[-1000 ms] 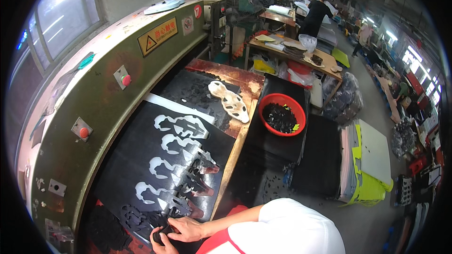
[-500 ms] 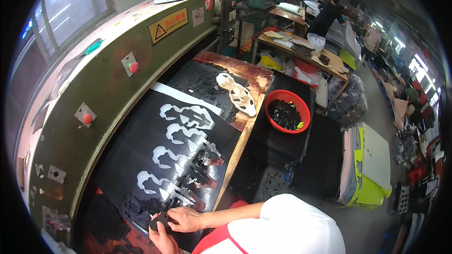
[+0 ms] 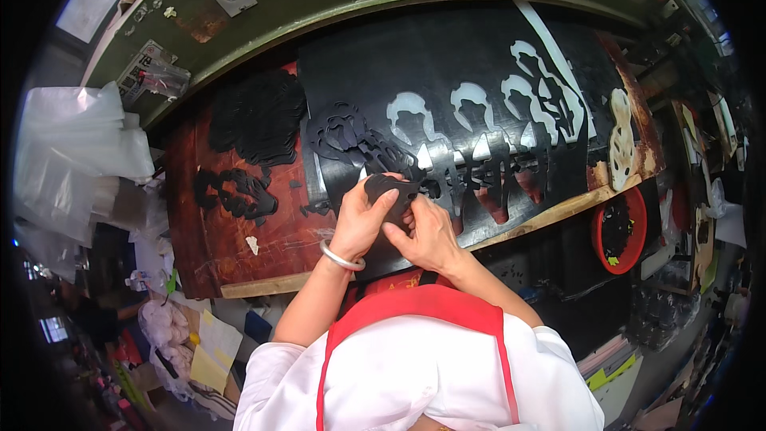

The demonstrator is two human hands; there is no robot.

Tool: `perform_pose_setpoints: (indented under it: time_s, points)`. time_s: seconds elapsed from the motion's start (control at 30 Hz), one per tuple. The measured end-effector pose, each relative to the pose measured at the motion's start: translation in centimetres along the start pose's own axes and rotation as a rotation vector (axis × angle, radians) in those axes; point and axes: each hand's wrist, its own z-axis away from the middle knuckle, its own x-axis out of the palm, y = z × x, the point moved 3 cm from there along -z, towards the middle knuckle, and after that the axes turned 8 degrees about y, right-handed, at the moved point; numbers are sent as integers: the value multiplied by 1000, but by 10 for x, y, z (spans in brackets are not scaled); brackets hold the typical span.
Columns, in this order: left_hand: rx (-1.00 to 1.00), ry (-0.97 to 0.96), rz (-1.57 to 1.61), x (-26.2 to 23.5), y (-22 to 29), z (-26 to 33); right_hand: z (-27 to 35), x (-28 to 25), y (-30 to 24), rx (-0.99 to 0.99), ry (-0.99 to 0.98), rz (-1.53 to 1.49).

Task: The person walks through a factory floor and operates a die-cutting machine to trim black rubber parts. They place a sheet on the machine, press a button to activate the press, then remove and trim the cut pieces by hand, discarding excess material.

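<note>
My left hand [image 3: 361,219], with a bangle on the wrist, grips a dark, flat cut piece of sheet material [image 3: 386,187], its thumb across the near side. Against that piece's right end, my right hand [image 3: 428,233] has its fingers curled and pinching; the fingertips are partly hidden. Just beyond my hands, several dark openwork cut pieces [image 3: 351,137] lie on the left end of a black sheet [image 3: 359,48]. Curvy cut-out openings in this sheet show a pale surface below. Farther left rests a heap of black cut pieces [image 3: 259,116].
A smaller cluster of black pieces [image 3: 247,195] lies on the reddish worn board [image 3: 231,243]. At right are a cream openwork template [image 3: 621,140] and a red basin [image 3: 637,239] of black scraps. A green machine beam [image 3: 319,12] spans the back; clear plastic bags [image 3: 76,152] hang left.
The view has swung left and down, bringing the heap at left and the plastic bags into sight. My hands stay together on the dark piece, now lifted in front of me.
</note>
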Motion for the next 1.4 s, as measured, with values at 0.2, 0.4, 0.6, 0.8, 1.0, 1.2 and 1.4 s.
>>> perform_pose_setpoints:
  time_s: [0.2,0.4,0.6,0.8,1.0,1.2,1.4]
  points:
    - [1,-17,7,-3,-3,-3,-4,7,1,39,127,23]
    - [67,81,60,5,-7,0,-11,6,20,-133,307,-50]
    - [160,246,139,10,-7,-1,1,10,42,-73,338,-137]
    - [517,481,327,-58,93,-12,7,6,69,-111,506,26]
    - [679,511,114,-118,220,8,4,1,95,75,407,164]
    - [816,523,-12,-161,295,48,7,0,112,192,363,148]
    - [852,590,15,-209,324,73,6,-18,100,296,214,40]
